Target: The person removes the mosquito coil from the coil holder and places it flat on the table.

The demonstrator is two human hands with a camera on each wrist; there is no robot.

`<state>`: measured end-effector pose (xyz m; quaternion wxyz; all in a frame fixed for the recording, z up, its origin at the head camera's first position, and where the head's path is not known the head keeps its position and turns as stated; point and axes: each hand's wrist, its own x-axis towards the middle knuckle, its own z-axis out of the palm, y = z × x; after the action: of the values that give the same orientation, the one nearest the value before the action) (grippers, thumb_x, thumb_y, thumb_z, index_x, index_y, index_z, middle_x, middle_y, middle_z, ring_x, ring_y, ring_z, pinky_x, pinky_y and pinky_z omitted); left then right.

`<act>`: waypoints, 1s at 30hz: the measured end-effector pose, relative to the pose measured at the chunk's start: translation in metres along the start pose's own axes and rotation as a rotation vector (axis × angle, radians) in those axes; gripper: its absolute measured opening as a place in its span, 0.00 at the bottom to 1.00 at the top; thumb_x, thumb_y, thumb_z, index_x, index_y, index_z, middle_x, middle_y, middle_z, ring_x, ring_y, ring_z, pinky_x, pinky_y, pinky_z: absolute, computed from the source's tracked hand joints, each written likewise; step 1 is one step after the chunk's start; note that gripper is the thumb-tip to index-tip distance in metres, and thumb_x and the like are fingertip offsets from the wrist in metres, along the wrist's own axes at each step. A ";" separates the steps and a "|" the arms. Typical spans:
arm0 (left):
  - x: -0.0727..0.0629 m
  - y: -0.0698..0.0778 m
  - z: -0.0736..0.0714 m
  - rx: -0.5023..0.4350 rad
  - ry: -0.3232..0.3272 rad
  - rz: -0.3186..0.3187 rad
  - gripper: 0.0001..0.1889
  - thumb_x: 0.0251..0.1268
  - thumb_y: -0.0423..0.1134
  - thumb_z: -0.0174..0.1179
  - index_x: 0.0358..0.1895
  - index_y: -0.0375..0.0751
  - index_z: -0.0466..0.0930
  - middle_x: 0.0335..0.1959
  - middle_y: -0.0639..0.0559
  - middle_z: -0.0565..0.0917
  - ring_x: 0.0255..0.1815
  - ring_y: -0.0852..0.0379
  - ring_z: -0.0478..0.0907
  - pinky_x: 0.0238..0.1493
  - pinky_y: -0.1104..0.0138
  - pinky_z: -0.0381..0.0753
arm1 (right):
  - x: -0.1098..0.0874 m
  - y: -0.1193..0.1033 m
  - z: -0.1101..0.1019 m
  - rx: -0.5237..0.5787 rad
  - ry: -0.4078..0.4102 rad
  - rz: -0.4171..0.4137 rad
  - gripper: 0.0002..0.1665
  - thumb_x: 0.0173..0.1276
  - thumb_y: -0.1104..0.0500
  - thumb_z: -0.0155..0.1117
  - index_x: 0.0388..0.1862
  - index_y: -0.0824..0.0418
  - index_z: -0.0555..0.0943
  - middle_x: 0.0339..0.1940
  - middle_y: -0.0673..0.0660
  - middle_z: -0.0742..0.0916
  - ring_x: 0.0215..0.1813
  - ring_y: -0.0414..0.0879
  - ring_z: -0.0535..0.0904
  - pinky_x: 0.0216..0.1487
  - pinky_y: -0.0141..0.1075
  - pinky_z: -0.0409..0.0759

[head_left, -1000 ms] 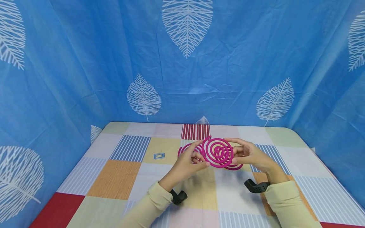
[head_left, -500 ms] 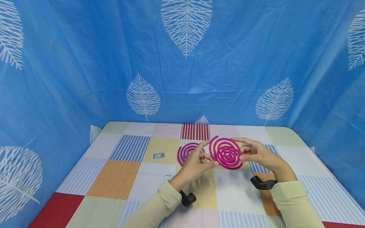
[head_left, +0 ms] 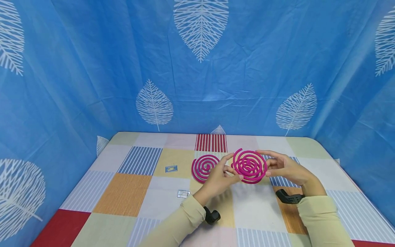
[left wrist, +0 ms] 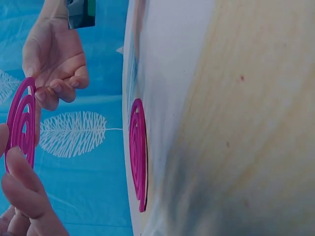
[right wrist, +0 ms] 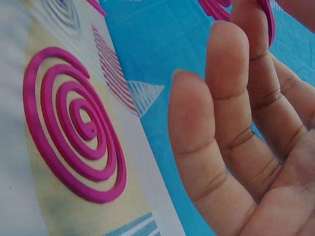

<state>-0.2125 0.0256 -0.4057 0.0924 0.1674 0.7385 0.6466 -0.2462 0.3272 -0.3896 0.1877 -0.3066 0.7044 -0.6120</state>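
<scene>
A blue curtain (head_left: pixel 92 68) printed with white leaves hangs behind and to both sides of the desk (head_left: pixel 123 192), which is covered in a patchwork cloth of striped, orange, yellow, red and pale squares.

Near the middle of the desk, a little toward its far edge, a pink spiral coil (head_left: pixel 203 167) lies flat on the cloth; the left wrist view shows it edge-on against the surface (left wrist: pixel 139 155), and the right wrist view shows its full spiral on a yellow square (right wrist: pixel 74 123).

Just right of it, a second pink coil (head_left: pixel 250 165) is held up off the desk, tilted toward the camera, between both hands. The left hand (head_left: pixel 220 178) pinches its left rim with thumb and fingertips, fingers curled. The right hand (head_left: pixel 285 168) pinches its right rim with thumb and fingers, the other fingers loosely bent.

Both arms wear cream sleeves (head_left: pixel 318 216), each with a black wrist mount (head_left: pixel 288 197).

Two small clear-and-blue tags lie on the cloth toward the left: one (head_left: pixel 171 168) beside the flat coil, one (head_left: pixel 183 193) nearer the front edge.
</scene>
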 end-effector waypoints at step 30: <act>0.028 -0.014 0.041 -0.022 -0.037 -0.012 0.41 0.67 0.29 0.71 0.83 0.39 0.66 0.33 0.56 0.86 0.25 0.63 0.81 0.29 0.73 0.75 | -0.031 0.019 -0.029 0.043 0.060 0.143 0.37 0.80 0.70 0.60 0.78 0.37 0.75 0.50 0.55 0.89 0.56 0.47 0.88 0.60 0.42 0.86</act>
<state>-0.2257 0.0721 -0.4230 0.1117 0.1739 0.7303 0.6511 -0.2452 0.3705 -0.4066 0.2162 -0.2332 0.7166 -0.6208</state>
